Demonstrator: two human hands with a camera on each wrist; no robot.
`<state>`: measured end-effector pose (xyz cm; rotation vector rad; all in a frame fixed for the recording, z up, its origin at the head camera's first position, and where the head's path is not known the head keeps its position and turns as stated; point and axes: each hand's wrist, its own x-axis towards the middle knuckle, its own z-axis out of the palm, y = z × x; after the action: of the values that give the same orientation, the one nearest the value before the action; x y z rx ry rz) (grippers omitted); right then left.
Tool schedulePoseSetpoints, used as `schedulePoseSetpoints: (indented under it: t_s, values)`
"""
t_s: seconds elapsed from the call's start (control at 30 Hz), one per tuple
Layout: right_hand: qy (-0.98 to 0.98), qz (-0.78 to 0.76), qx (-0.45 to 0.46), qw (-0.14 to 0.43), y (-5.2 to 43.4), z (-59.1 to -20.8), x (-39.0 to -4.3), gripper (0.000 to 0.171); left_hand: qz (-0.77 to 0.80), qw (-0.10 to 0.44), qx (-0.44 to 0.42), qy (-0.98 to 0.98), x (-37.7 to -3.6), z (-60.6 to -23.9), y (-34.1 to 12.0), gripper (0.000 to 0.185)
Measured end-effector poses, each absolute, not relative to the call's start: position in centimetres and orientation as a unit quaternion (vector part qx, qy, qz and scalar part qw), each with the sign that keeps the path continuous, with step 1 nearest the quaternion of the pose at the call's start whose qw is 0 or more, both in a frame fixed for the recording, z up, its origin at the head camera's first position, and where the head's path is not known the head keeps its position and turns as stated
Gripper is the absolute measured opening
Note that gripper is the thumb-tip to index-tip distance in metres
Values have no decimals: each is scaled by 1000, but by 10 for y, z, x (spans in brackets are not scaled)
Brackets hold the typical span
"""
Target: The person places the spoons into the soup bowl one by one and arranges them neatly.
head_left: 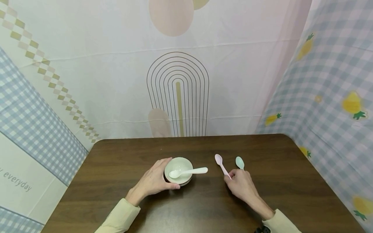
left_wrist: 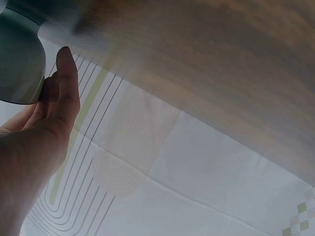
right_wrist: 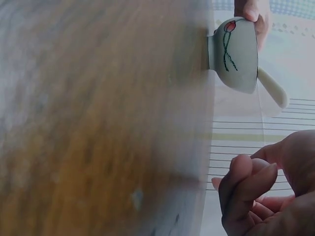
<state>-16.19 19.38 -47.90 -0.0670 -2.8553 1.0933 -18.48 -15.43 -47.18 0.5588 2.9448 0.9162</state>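
Observation:
My left hand (head_left: pixel 152 178) holds a small pale bowl (head_left: pixel 178 162), thumb at the near side and fingers around the left and far side. Inside the bowl leans a white spoon (head_left: pixel 195 171), its handle sticking out over the right rim. The right wrist view shows a red and green flower design on the bowl (right_wrist: pixel 238 59), which stands upright on the table. With thumb and fingers, my right hand (head_left: pixel 242 184) pinches the handle of a pink spoon (head_left: pixel 222 166), its bowl end pointing away. Just beyond that hand lies a mint-green spoon (head_left: pixel 240 162), its handle hidden behind the hand.
The brown wooden table (head_left: pixel 116 181) has rounded far corners. Behind it hangs a white patterned cloth (head_left: pixel 122 81), and blue checked cloth (head_left: pixel 329 81) with pineapple prints borders the right side.

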Motion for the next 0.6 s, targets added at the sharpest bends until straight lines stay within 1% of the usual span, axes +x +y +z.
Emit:
schedulePoseSetpoints:
  t_s: [0.1,0.6]
  values:
    - [-933,357,-16,53,194,-479,-162,18,290,4,179,940,-185,-472,-154,116]
    - [-926,368,-18,76,193,-474,-162,17,289,5,179,941,-186,-472,-154,116]
